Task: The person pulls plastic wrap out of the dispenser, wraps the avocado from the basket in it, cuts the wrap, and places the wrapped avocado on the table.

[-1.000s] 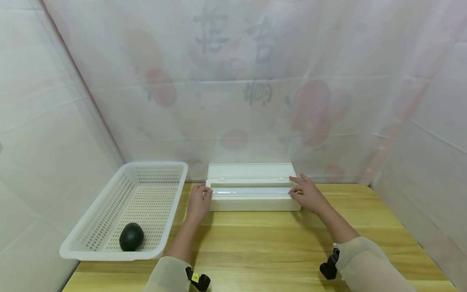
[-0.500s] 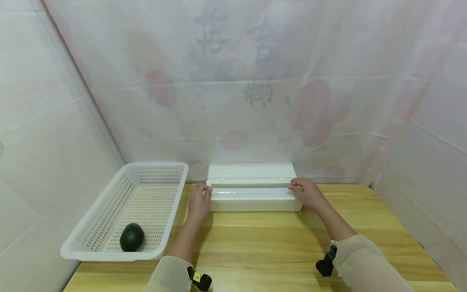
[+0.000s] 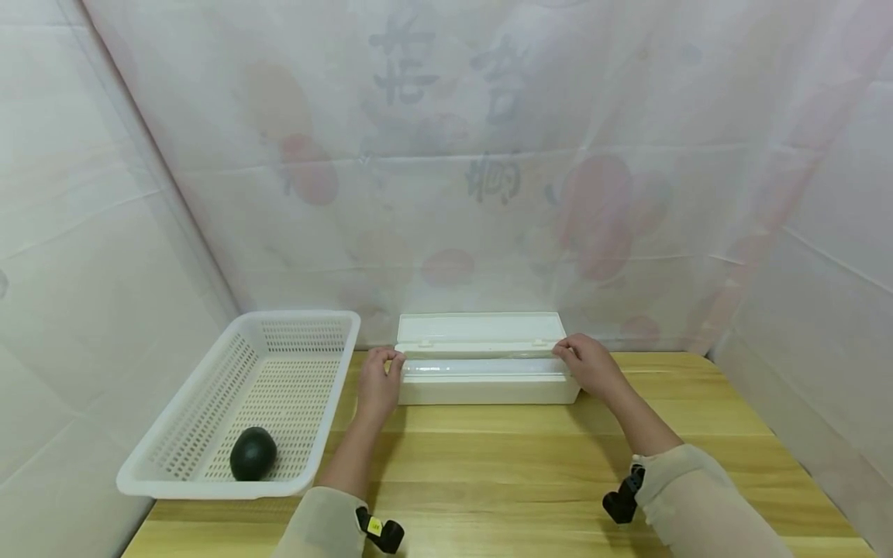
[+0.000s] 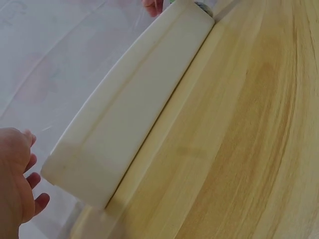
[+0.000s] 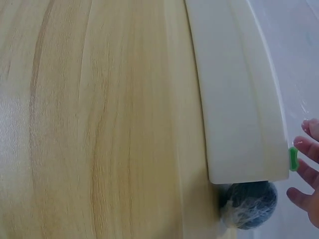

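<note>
A long white cling film dispenser (image 3: 488, 391) lies on the table with its lid (image 3: 480, 326) raised at the back. The roll of cling film (image 3: 481, 367) shows inside it. My left hand (image 3: 377, 385) is at the left end, thumb and forefinger pinching the film's edge. At the right end my right hand (image 3: 590, 366) pinches the film's other corner. Clear film shows by the fingers in the right wrist view. A green piece (image 5: 293, 159) sits on the dispenser's end near the right fingers. Beside that end is a dark round thing wrapped in film (image 5: 251, 204).
A white perforated basket (image 3: 328, 418) stands on the left, holding a dark green egg-shaped thing (image 3: 253, 454). Behind the wooden table (image 3: 488, 480) hangs a pale printed curtain (image 3: 446, 209), with more white cloth at both sides.
The right hand's fingers, spread a second ago, have closed together on the film corner and risen slightly. The left hand has moved slightly up and left. The dispenser and basket stay put.
</note>
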`<state>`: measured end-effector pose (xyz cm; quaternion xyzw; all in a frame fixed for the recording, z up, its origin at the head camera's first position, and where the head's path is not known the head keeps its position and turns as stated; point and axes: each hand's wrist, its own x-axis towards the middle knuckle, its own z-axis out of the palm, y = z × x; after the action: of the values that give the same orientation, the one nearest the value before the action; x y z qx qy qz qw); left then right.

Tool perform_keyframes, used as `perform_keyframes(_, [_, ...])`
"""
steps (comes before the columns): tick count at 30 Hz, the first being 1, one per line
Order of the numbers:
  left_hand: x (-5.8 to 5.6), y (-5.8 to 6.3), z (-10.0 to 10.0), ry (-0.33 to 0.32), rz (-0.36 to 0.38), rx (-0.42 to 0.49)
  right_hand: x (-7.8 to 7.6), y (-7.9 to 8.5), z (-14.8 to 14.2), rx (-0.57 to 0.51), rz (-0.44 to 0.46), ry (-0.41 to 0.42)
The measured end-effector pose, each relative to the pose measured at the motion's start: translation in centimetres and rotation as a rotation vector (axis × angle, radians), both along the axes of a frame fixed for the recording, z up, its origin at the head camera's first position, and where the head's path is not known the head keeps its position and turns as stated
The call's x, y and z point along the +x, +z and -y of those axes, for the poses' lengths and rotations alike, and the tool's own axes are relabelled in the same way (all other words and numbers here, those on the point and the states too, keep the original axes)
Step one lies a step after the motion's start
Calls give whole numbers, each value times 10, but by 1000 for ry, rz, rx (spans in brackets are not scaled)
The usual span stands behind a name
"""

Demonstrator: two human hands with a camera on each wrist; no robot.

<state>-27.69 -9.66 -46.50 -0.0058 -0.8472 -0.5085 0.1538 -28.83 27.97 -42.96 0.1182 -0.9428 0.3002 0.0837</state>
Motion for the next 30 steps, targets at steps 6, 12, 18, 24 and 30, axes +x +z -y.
perform_keyframes(6, [-1,5,1,11,29,7,0,2,-1,5,16,-14])
perform_keyframes(12, [-3,11,2,30,13,21,-2,7,1,-2,9,-21])
perform_keyframes(18, [-6,19,2,64,-9,20,-3,16,4,-13,10,-13])
perform_keyframes(24, [-5,34,-6,83,62,71,-6,26,5,19,-52,-17])
perform_keyframes(30, [-7,46,-9,99,23,71,-7,34,7,17,-74,-14])
